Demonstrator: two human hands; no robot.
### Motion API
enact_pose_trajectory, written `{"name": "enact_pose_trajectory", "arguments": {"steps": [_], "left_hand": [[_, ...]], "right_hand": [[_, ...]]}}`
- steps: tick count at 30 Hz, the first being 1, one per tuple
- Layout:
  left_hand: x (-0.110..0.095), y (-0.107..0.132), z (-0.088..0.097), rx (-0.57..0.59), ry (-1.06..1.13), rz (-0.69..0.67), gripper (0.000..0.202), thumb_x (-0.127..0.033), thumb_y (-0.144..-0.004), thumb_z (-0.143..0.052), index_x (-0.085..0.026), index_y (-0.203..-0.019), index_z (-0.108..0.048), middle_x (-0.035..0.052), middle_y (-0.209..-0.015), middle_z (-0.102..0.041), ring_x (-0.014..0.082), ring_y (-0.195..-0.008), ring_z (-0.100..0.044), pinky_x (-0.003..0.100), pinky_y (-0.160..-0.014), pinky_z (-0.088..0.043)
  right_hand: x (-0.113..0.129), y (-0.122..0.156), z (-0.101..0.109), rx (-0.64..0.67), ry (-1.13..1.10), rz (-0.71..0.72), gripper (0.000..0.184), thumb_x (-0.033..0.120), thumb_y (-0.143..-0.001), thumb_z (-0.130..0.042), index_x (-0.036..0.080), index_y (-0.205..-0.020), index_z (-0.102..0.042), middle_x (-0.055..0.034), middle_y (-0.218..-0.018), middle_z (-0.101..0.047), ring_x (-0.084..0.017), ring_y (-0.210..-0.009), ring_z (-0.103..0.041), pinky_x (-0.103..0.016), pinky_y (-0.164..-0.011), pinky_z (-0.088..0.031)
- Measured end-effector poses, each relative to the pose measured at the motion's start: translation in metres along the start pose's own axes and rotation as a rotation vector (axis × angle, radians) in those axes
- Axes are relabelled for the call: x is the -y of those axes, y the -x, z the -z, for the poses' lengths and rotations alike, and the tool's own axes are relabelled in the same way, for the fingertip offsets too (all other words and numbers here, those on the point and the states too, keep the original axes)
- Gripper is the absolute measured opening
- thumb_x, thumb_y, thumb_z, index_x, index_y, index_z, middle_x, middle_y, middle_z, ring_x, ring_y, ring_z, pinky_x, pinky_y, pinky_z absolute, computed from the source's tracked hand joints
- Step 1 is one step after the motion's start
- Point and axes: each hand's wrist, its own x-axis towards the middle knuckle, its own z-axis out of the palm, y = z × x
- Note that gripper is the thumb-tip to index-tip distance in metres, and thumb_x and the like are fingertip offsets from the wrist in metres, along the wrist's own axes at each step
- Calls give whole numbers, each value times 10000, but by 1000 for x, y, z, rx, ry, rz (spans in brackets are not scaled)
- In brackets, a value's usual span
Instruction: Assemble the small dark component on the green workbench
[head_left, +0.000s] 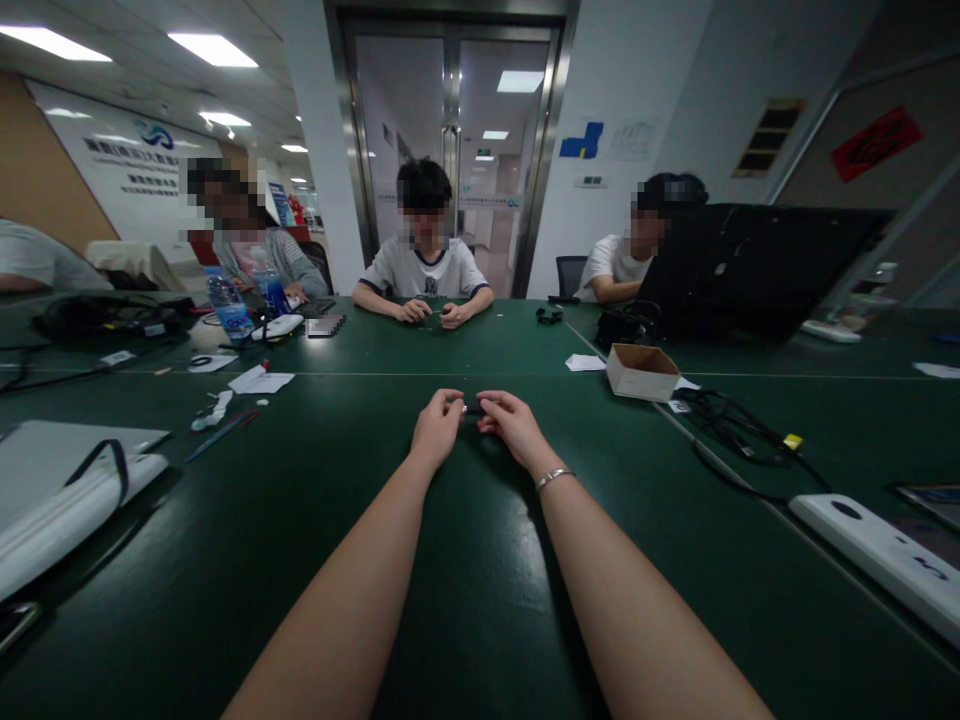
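Observation:
My left hand [437,428] and my right hand [512,425] rest on the dark green table [480,560], stretched out in front of me. Their fingertips meet on a small dark object [472,407] pinched between both hands. It is too small to name. Fingers of both hands are curled closed round it. A thin silver bracelet [553,477] sits on my right wrist.
A small open cardboard box [642,371] stands to the right ahead, with black cables [731,430] and a white power strip [885,548] nearer. A white case [60,500] lies at left. Three people sit across the table; a black laptop [750,270] stands at right.

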Motion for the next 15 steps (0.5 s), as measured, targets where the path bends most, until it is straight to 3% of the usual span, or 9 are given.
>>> {"name": "enact_pose_trajectory", "arguments": {"steps": [3, 8, 12, 15], "left_hand": [[1, -1, 0, 9, -8, -4, 286, -409, -927, -443, -210, -1059, -602, -5, -665, -594, 134, -595, -547, 235, -557, -370], [1, -1, -1, -15, 21, -6, 253, -335, -894, -495, -214, -1095, -590, 18, -806, -645, 132, -680, -587, 231, -605, -412], [1, -2, -1, 43, -2, 25, 302, -394, -943, -398, -206, -1080, -591, -8, -647, -595, 131, -567, -546, 241, -575, -400], [4, -3, -2, 41, -12, -2, 252, -293, -908, -450, -211, -1100, -590, 8, -740, -636, 138, -670, -596, 242, -624, -425]], "right_hand": [[1, 1, 0, -8, 10, 0, 228, 256, -727, -784, 164, -915, -695, -1, -695, -661, -102, -560, -625, -185, -514, -535], [3, 2, -1, -20, 9, -3, 221, 252, -721, -795, 170, -900, -694, -3, -698, -659, -105, -568, -632, -189, -523, -540], [3, 1, -1, -20, 11, -2, 209, 245, -717, -792, 170, -886, -694, -2, -690, -659, -107, -568, -632, -191, -523, -541], [3, 2, -1, -15, 11, -1, 233, 248, -705, -804, 166, -892, -691, -6, -687, -662, -107, -572, -632, -189, -532, -543]]}}
